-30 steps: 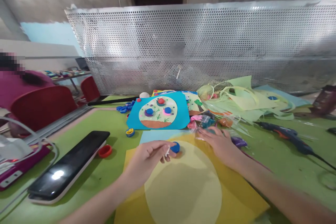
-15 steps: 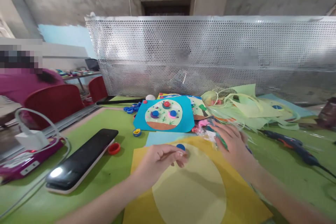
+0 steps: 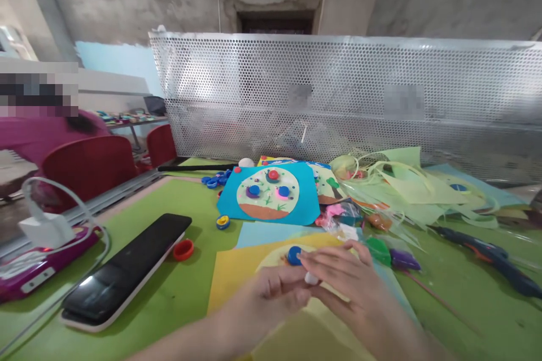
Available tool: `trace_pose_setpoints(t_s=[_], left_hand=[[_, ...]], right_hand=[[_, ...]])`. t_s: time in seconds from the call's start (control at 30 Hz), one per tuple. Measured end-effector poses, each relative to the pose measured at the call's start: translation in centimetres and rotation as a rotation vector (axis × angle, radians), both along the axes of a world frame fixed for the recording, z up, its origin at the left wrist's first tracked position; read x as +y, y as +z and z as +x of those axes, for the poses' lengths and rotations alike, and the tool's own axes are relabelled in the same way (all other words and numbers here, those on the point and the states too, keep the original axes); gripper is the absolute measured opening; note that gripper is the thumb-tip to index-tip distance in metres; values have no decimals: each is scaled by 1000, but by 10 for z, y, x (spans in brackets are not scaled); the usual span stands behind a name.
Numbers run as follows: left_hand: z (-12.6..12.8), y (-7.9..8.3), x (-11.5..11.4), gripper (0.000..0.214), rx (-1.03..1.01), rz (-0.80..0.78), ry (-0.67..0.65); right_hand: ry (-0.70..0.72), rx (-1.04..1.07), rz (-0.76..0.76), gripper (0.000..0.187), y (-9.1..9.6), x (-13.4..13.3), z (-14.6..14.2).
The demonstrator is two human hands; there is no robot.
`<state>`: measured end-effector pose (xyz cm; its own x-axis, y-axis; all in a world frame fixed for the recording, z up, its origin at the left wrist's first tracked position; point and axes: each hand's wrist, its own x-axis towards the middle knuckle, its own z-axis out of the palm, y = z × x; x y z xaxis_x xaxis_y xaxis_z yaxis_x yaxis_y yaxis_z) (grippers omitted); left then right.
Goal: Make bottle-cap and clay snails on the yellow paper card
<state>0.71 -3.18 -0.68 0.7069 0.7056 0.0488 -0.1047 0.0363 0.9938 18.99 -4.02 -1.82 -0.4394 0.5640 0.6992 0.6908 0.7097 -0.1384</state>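
Note:
My left hand is closed, its fingers pinched around a small white lump that looks like modelling clay. From the other side my right hand presses its fingers against the same lump. Both hands hover over a yellow sheet with a pale yellow circle on it. Just beyond my fingertips a blue bottle cap lies on the circle, with a bit of brown beside it. My hands and forearms hide much of the sheet.
A finished blue card with caps stands behind. Bagged clay, green and purple, lies right, near a glue gun. At left are a phone, a red cap and a power strip. Someone in pink sits beyond.
My right hand has come from the clay bags at the right to meet my left hand. The white lump is now between both hands' fingers. The view has shifted slightly.

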Motion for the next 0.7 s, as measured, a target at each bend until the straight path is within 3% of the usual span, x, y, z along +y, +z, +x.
trace_pose_setpoints(t_s=[0.1, 0.23, 0.33, 0.43, 0.57, 0.7], left_hand=[[0, 0, -5, 31, 13, 7, -59], [-2, 1, -12, 38, 82, -18, -70], [-2, 0, -15, 38, 155, 93, -23], [-1, -8, -13, 28, 329, 153, 78], [-2, -22, -10, 13, 402, 63, 258], [-3, -20, -9, 13, 349, -11, 251]], right_hand=[[64, 68, 73, 24, 3, -4, 7], [157, -121, 197, 22, 14, -12, 9], [139, -333, 217, 29, 15, -14, 8], [102, -414, 315, 36, 9, -15, 7], [54, -364, 415, 43, 3, -13, 5], [99, -316, 366, 41, 2, -11, 3]])
